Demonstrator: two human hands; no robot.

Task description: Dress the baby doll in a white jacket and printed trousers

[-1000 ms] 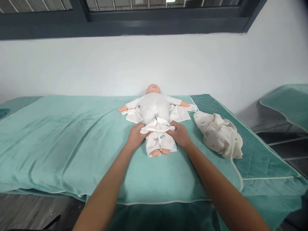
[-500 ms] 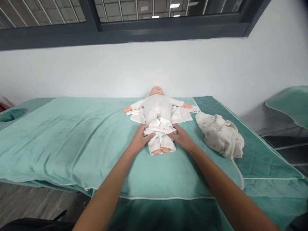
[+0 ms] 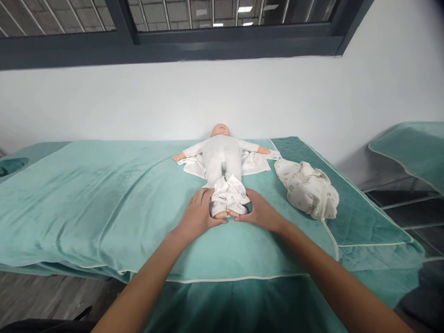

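On its back lies a baby doll (image 3: 222, 152), dressed in plain white, its arms spread and its head toward the wall. White printed baby trousers (image 3: 229, 196) are bunched around its lower legs, with the bare feet showing at the bottom. My left hand (image 3: 197, 215) curls round the left side of the trousers, its thumb by the feet. On the other side my right hand (image 3: 262, 212) grips them likewise, thumb pointing inward. Some fingertips are hidden by cloth. Beneath the doll's back and arms an open white printed top (image 3: 258, 163) is spread out.
A rumpled printed cloth bundle (image 3: 307, 189) with a trailing strap rests right of the doll. Green covers (image 3: 104, 199) drape the bed, wrinkled at left. Behind stands a white wall (image 3: 173, 97) under a dark window frame (image 3: 236, 42). Another green surface (image 3: 412, 148) juts in at far right.
Both hands have moved down toward the doll's feet, and the trousers have slid down its legs, baring more of the white-clad thighs. The camera view has shifted slightly.
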